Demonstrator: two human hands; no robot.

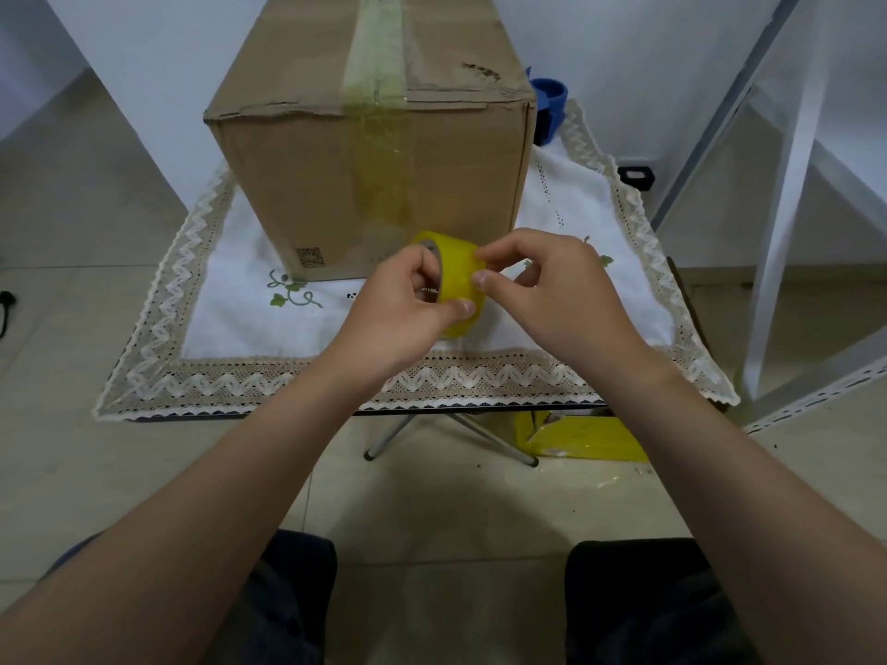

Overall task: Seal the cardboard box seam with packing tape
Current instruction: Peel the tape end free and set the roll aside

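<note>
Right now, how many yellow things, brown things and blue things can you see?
Yellow: 2, the tape roll held in the left hand and right hand, and the crumpled tape scrap on the floor
Brown: 1, the cardboard box
Blue: 1, the blue object behind the box
Total: 4
</note>
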